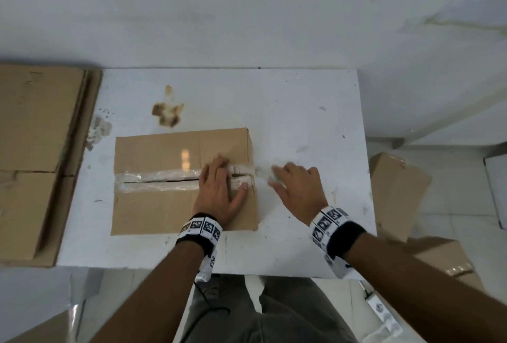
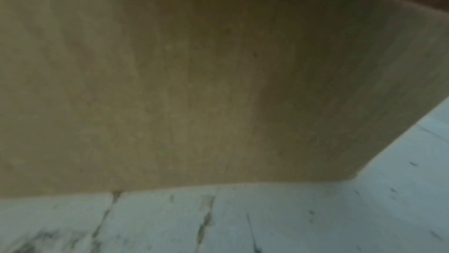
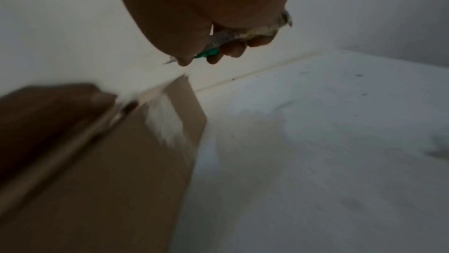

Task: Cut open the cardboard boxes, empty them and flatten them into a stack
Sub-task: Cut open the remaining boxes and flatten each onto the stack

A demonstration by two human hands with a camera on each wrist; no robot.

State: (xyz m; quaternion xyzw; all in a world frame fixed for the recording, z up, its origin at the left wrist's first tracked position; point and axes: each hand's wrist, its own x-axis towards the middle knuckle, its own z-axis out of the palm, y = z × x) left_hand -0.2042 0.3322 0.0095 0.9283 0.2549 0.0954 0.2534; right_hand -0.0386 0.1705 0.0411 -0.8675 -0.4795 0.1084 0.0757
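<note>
A brown cardboard box [image 1: 164, 156] stands on the white table [image 1: 301, 112], its clear tape seam [image 1: 159, 176] split along the left part. My left hand [image 1: 219, 189] lies flat on the box top near its right end, fingers across the seam. The box's near wall [image 2: 194, 84] fills the left wrist view. My right hand [image 1: 296, 186] hovers just right of the box and grips a small green-handled knife [image 3: 209, 52], its blade tip [image 3: 170, 61] pointing toward the box's right end [image 3: 187, 103]. That hand is blurred in the head view.
Flattened cardboard sheets [image 1: 35, 156] lie stacked at the table's left edge. More cardboard boxes [image 1: 395, 189] lie on the floor to the right of the table. A brown stain [image 1: 167, 114] marks the table behind the box. A white wall stands behind the table.
</note>
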